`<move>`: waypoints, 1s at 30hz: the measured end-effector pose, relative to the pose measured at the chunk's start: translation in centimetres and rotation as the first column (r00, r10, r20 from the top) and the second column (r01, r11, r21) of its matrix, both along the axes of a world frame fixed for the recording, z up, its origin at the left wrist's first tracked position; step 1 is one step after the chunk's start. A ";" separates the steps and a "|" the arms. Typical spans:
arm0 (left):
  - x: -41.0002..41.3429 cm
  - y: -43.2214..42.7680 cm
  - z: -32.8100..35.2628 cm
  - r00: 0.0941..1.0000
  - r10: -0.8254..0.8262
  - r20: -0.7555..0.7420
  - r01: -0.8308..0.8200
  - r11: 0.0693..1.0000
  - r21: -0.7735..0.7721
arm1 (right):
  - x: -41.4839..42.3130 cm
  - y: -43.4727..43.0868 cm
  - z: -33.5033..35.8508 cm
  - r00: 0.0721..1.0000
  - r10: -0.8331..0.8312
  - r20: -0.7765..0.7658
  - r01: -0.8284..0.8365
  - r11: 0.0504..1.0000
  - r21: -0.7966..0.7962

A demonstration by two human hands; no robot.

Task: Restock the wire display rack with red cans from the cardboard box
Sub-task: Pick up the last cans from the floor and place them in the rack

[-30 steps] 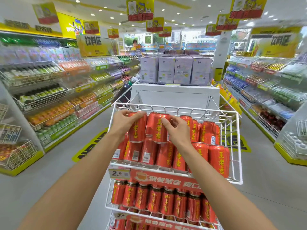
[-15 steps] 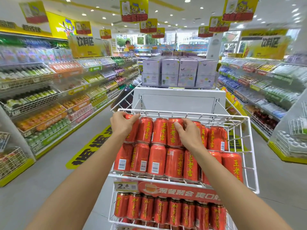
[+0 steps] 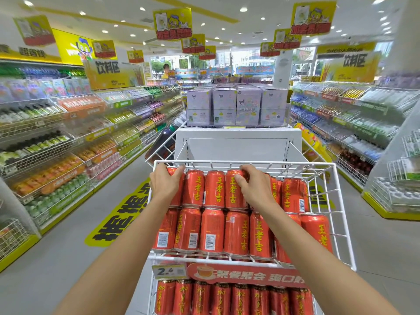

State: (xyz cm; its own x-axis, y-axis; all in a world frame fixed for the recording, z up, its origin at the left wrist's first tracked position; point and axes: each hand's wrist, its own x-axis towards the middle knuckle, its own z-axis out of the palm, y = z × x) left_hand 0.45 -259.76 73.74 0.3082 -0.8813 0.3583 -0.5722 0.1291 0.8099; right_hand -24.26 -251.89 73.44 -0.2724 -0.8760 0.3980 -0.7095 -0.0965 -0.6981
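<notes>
Left hand (image 3: 167, 183): grips the leftmost can (image 3: 179, 198) of the back row, with fingers curled over its top at the rear rim of the basket.
Right hand (image 3: 255, 188): grasps the fourth can (image 3: 233, 194) of the same row, with fingers hooked over the top and the thumb pressed on its front.
Red cans (image 3: 213, 189): stand in two rows in the top basket, packed side by side and touching; two sit between the gripped ones, with more to the right of the right hand.
Front row (image 3: 211, 230): stands just behind the front rail, some barcodes turned outward.
Wire display rack (image 3: 250, 164): white, directly ahead in the aisle; carries the cans in its top basket and another row below.
Lower cans (image 3: 200, 298): red as well, with different lettering, lined up under the label strip.
Price tag (image 3: 169, 271): reads 2.6, fixed to the front rail at the left, just beside the red label strip (image 3: 247, 275).
Lilac boxes (image 3: 236, 108): stacked on a white stand (image 3: 238, 144) just behind the rack.
Left shelves (image 3: 56, 137): run along the aisle, filled with bottled drinks.
Right shelves (image 3: 352, 123): line the other side, also stocked with drinks.
Floor sticker (image 3: 118, 217): yellow with black characters, on the grey floor left of the rack.
Hanging signs (image 3: 172, 23): yellow, hung from the ceiling.
</notes>
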 end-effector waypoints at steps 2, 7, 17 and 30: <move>-0.1 -0.3 0.0 1.000 -0.002 0.008 0.002 1.000 0.020 | 0.0 -0.2 0.4 1.000 -0.015 -0.013 0.015 1.000 -0.003; -1.2 -0.2 0.2 0.999 0.049 -0.015 -0.049 0.998 0.041 | 0.1 -0.1 0.6 0.999 -0.014 -0.047 0.014 1.000 -0.018; -1.4 0.4 0.3 0.998 0.063 0.014 -0.063 0.998 0.018 | 0.5 -0.2 0.4 0.995 -0.050 -0.089 0.044 0.996 -0.074; -1.0 0.9 -1.2 0.990 0.090 0.106 -0.080 0.992 -0.099 | 0.7 0.4 0.4 0.961 -0.070 -0.268 0.035 0.990 -0.135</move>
State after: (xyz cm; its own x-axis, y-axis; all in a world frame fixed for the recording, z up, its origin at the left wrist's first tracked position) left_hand -0.59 -258.87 72.58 0.3346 -0.8141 0.4746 -0.6695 0.1490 0.7277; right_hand -23.54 -251.54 73.79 -0.1829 -0.8002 0.5712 -0.8769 -0.1299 -0.4627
